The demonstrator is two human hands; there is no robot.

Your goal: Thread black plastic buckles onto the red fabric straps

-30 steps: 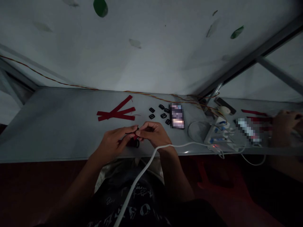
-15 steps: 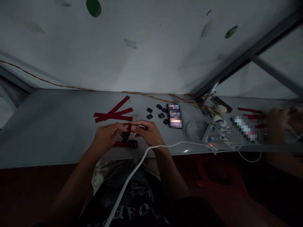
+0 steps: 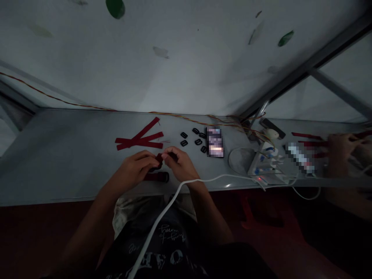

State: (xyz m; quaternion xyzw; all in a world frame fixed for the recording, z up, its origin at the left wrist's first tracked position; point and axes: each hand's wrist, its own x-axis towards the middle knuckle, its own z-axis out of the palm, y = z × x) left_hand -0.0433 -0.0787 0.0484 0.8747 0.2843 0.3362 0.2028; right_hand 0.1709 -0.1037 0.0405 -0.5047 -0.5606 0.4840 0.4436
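My left hand (image 3: 138,166) is closed on a red strap (image 3: 159,159), with something dark, perhaps a buckle, partly hidden under its fingers. The fingertips of my right hand (image 3: 179,162) pinch the strap's upper end. Just below, another red strap (image 3: 152,177) lies on the table with a black slide buckle (image 3: 166,177) at its right end. Beyond my hands, several loose red straps (image 3: 139,140) lie crossed. To their right sit several black slide buckles (image 3: 184,143).
A phone (image 3: 215,142) with a lit screen lies right of the buckles. Farther right stand a white power strip (image 3: 263,161) and a second phone (image 3: 300,157). A white cable (image 3: 171,201) runs across my right forearm. Another person's hands (image 3: 343,149) handle red straps at far right.
My left fingers have closed further over the strap and the dark piece. My right fingertips have shifted slightly and keep pinching the strap's end. The other person's hands have moved a little.
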